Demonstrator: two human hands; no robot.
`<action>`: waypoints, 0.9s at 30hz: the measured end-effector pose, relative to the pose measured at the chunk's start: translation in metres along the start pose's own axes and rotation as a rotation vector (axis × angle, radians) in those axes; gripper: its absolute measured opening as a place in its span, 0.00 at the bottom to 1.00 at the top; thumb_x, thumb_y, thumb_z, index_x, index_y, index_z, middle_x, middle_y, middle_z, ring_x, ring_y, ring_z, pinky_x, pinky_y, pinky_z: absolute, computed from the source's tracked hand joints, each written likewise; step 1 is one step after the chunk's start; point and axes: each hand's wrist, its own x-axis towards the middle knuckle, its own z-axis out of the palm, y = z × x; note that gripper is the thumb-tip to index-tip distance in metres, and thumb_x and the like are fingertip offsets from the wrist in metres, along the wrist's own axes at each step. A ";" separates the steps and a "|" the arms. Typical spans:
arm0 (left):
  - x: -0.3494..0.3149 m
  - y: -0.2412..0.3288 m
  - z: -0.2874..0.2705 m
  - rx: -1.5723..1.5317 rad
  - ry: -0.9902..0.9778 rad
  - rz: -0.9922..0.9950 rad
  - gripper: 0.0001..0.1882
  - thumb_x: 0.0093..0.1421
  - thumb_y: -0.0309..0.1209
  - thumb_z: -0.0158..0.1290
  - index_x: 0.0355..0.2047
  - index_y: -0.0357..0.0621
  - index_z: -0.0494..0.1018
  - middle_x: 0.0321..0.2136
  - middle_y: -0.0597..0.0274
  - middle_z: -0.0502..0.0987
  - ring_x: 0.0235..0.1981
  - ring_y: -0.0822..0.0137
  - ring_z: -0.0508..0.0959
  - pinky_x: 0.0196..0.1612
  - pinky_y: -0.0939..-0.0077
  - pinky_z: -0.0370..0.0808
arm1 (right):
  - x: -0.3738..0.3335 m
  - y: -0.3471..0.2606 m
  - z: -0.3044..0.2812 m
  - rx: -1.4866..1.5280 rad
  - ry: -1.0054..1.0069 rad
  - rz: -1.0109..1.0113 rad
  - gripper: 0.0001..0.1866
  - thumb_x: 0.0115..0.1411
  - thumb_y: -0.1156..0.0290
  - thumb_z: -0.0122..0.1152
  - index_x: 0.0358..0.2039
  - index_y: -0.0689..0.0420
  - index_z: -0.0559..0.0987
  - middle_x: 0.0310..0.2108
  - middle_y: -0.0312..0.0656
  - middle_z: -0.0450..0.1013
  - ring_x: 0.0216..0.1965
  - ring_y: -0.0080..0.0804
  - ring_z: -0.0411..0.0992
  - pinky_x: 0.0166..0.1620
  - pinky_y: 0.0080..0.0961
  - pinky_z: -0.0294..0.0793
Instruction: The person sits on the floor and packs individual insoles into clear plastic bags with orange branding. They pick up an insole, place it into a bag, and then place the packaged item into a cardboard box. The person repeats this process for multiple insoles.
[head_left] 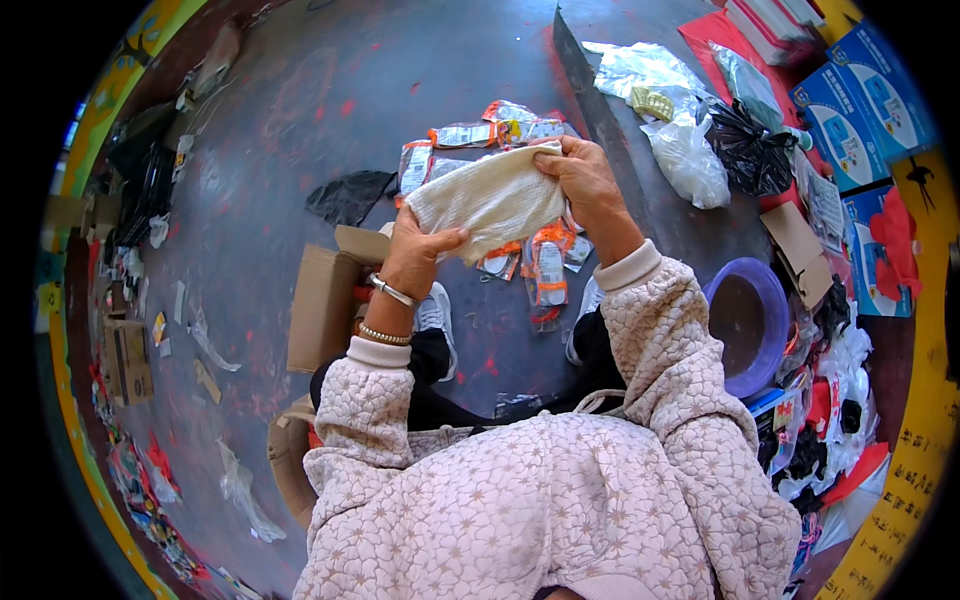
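Observation:
A cream-coloured knit cloth [490, 200] is stretched between my two hands, out in front of my knees. My left hand [412, 255] grips its lower left corner, the thumb lying on top. At the upper right end, my right hand [590, 185] pinches the edge between thumb and fingers. Beneath and beyond the cloth lie several orange-and-clear plastic packets [548, 268] with white labels, spread on the grey floor. Part of that group is hidden by the cloth. I cannot make out what the packets contain.
An open cardboard box [322, 310] stands by my left leg, with a black plastic bag [350, 197] beyond it. To my right are a purple basin [775, 330], white plastic bags [690, 160], a black bag [750, 150] and blue boxes [845, 125]. Scraps litter the left wall.

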 end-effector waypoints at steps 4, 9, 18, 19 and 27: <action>0.002 -0.001 0.000 0.068 -0.008 0.064 0.27 0.45 0.18 0.59 0.47 0.38 0.66 0.41 0.59 0.74 0.42 0.67 0.75 0.47 0.73 0.71 | 0.008 0.005 -0.003 -0.108 0.076 -0.132 0.07 0.58 0.75 0.51 0.35 0.63 0.75 0.27 0.36 0.73 0.27 0.19 0.69 0.32 0.16 0.70; 0.011 -0.009 -0.013 -0.103 -0.056 -0.112 0.27 0.48 0.20 0.58 0.49 0.39 0.65 0.41 0.60 0.75 0.42 0.68 0.75 0.45 0.76 0.71 | 0.013 0.007 -0.004 -0.325 0.169 -0.185 0.09 0.57 0.73 0.50 0.31 0.66 0.76 0.24 0.37 0.72 0.24 0.21 0.68 0.29 0.19 0.65; 0.018 -0.022 -0.034 -0.193 0.117 -0.288 0.26 0.57 0.29 0.51 0.54 0.37 0.59 0.50 0.50 0.67 0.50 0.61 0.69 0.52 0.72 0.68 | -0.001 -0.027 -0.025 0.065 0.145 -0.091 0.12 0.61 0.66 0.49 0.38 0.60 0.74 0.32 0.45 0.74 0.31 0.31 0.76 0.33 0.30 0.79; 0.016 -0.019 -0.028 -0.235 0.090 -0.313 0.26 0.58 0.32 0.51 0.55 0.38 0.59 0.51 0.49 0.67 0.51 0.59 0.69 0.52 0.71 0.68 | -0.008 -0.028 -0.015 -0.043 0.109 -0.083 0.12 0.61 0.66 0.50 0.38 0.60 0.74 0.33 0.44 0.73 0.31 0.31 0.75 0.32 0.28 0.79; 0.009 -0.019 0.005 -0.600 -0.211 -0.338 0.34 0.61 0.58 0.31 0.59 0.50 0.55 0.57 0.57 0.60 0.58 0.54 0.60 0.57 0.49 0.57 | -0.022 0.010 0.041 -0.169 -0.437 -0.086 0.20 0.54 0.62 0.60 0.44 0.59 0.74 0.36 0.40 0.73 0.34 0.28 0.73 0.38 0.22 0.72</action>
